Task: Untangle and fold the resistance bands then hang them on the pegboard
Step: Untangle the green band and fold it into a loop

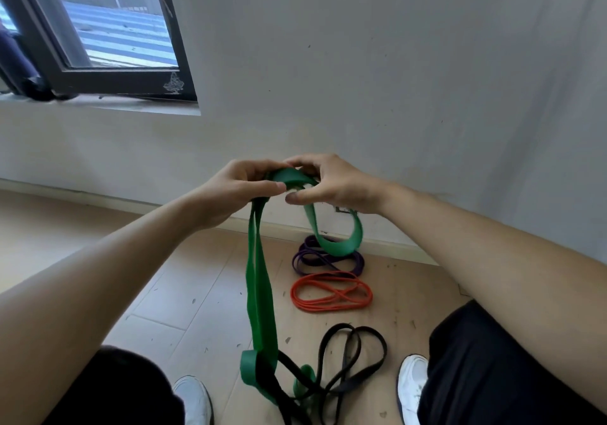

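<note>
The left hand (236,190) and right hand (331,183) hold the green band (258,277) up at chest height, fingers (274,187) pinching its top fold. Its lower end tangles with the black band (356,355) on the floor (203,293); beyond it lie the orange band (331,291) and the purple band (323,258).

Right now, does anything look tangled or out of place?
Yes. The wide green rubber band, held up by the left hand and right hand, is tangled at its lower end with the thin black rubber band on the floor. The purple coiled band and orange coiled band lie tidy by the wall.
</note>
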